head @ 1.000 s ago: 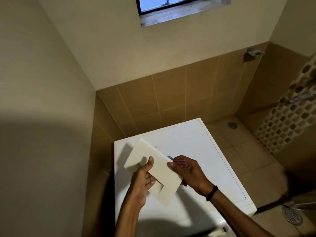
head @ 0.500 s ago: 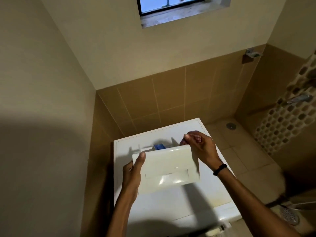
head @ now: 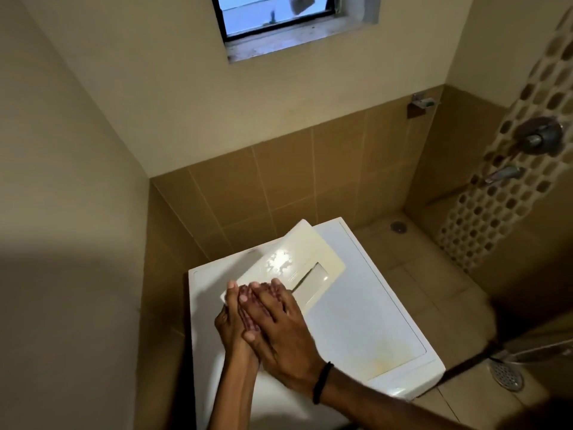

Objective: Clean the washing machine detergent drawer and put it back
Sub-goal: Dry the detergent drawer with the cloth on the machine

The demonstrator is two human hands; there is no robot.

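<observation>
The cream detergent drawer (head: 291,259) is held tilted above the white washing machine top (head: 356,321), its front panel with the recessed handle facing up and wet spots shining on it. My left hand (head: 229,321) grips the drawer's near left end from below, fingertips curled over the edge. My right hand (head: 279,330) lies over the left with straight fingers pressed on the panel. Bits of a reddish cloth show between the fingers. The rest of the drawer behind the panel is hidden.
The machine stands in a corner, with the cream wall at left and brown tiles behind. To the right are the tiled floor, a round floor drain (head: 505,375) and wall taps (head: 539,136). A small window (head: 273,13) is high up.
The drawer has turned from level to slanting up and away to the right. My right hand has come from the drawer's far right corner down onto the near end, over my left hand.
</observation>
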